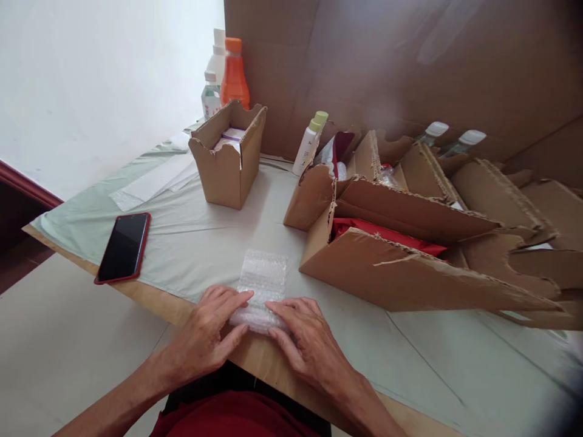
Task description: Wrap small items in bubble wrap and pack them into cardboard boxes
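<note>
A sheet of clear bubble wrap [264, 279] lies on the table near its front edge, its near end rolled into a thick bundle. My left hand [207, 334] presses the left side of that rolled end, fingers spread along it. My right hand [303, 340] rests on the right side of the roll, fingertips on the wrap. Whatever is inside the roll is hidden by the wrap and my fingers.
A red-cased phone [124, 246] lies at the left. A small open carton [228, 155] stands behind, with an orange bottle [234, 76] and white bottles past it. Torn cardboard boxes [410, 243] holding red packets and bottles fill the right side. A cardboard wall [410, 60] backs the table.
</note>
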The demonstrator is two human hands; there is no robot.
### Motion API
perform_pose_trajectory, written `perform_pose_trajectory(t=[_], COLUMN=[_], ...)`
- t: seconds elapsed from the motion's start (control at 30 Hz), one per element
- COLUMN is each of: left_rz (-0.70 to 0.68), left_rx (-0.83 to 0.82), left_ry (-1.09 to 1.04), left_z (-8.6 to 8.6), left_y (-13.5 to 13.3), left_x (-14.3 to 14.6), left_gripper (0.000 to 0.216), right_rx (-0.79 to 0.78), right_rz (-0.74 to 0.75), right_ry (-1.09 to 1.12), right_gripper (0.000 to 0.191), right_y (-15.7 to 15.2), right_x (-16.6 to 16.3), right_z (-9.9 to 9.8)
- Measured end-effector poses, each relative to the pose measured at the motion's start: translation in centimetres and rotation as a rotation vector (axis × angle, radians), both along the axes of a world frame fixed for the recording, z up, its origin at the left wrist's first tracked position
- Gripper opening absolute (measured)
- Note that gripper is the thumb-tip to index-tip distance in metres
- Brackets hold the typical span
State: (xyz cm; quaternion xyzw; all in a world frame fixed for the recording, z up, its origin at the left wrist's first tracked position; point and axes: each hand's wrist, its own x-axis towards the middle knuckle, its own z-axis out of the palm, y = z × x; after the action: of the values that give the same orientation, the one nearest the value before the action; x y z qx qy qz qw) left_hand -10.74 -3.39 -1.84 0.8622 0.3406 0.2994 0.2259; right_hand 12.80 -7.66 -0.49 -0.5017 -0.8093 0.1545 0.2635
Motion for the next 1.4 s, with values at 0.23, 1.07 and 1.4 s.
perform_pose_trajectory(t=[0.23, 1.07, 1.4], left_rz=[0.124, 0.465, 0.213], left_rx=[0.105, -0.287, -0.882], left_ry=[0.084, -0.279, -0.642], left_z=[-1.3, -0.2, 1.2], left_y=[2.4, 0.0, -2.2], left_x=[1.0, 1.2, 4.5], left_gripper=[0.027, 0.041, 0.043], right_rx=[0.211, 0.022, -0.301], right_rz=[-0.081, -0.190, -0.234], right_ry=[-0.153, 0.054, 0.524], right_gripper=[0.033, 0.028, 0.023], right_y=[-0.5, 4.0, -1.3], right_x=[-0.3, -1.0, -2.2], right_z=[-0.2, -0.9, 1.0])
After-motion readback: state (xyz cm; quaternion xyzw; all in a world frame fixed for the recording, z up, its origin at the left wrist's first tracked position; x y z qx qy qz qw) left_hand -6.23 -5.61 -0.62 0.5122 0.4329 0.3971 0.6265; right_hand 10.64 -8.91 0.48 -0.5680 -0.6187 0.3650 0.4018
